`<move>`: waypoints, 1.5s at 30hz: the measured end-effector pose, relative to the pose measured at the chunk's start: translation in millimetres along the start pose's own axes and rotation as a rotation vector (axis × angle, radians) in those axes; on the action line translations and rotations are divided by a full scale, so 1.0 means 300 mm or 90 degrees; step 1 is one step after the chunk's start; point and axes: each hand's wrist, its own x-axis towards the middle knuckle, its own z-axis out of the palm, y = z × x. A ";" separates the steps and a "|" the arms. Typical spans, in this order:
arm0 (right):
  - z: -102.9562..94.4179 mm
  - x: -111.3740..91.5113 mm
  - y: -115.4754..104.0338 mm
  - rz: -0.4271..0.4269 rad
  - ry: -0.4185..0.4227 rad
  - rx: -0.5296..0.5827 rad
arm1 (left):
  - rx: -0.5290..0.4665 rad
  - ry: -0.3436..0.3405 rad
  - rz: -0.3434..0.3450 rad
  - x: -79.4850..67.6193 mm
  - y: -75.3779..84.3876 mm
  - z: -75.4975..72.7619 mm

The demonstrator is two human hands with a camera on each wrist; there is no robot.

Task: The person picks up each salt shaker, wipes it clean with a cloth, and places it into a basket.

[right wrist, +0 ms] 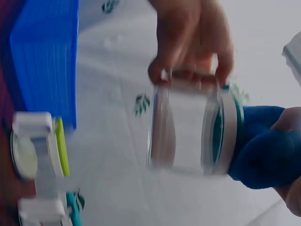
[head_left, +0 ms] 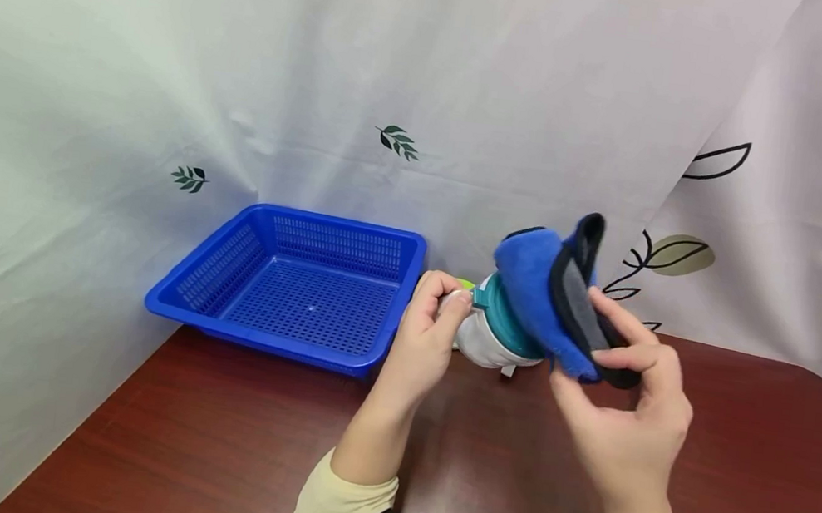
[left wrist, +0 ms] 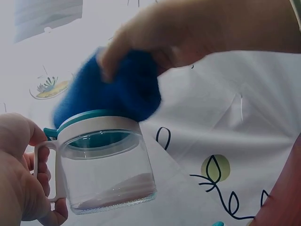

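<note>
My left hand [head_left: 421, 337] grips the handle of a clear glass jar [left wrist: 108, 174], its thumb near the teal lid's tab. A white collar runs below the teal lid [head_left: 505, 321], and a pale layer shows at the jar's bottom. Held off the table, the jar tilts slightly in the left wrist view. My right hand [head_left: 631, 413] pinches a folded blue cloth [head_left: 529, 273] with black edging and a grey underside. The cloth lies against the top of the lid and hides part of it; it is blurred in the left wrist view.
A blue plastic basket [head_left: 281, 347] stands on the dark red table [head_left: 226, 438], left of the hands. Behind the held jar are a jar with a lime-green lid [right wrist: 62, 146] and another with a teal lid [right wrist: 74, 209]. A white leaf-print sheet [head_left: 518, 92] hangs behind.
</note>
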 end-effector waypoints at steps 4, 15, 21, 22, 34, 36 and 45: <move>0.014 -0.007 -0.012 -0.029 -0.009 0.060 | -0.012 0.000 -0.008 0.001 0.000 -0.001; -0.041 0.024 0.012 0.071 0.010 -0.054 | -0.040 -0.026 -0.014 0.001 -0.001 0.001; -0.008 0.005 -0.001 0.011 -0.002 0.054 | -0.043 -0.020 -0.019 0.000 -0.004 0.008; -0.002 0.001 -0.002 -0.004 -0.004 0.079 | -0.046 -0.018 -0.021 0.000 -0.004 0.009; -0.024 0.019 0.016 0.038 0.040 0.062 | -0.086 -0.020 -0.032 0.000 0.001 0.008; -0.031 0.023 0.021 0.050 0.047 0.051 | -0.090 -0.021 -0.035 -0.001 0.003 0.009; 0.001 0.004 0.002 -0.020 -0.001 0.140 | -0.081 -0.010 -0.046 0.001 0.006 0.007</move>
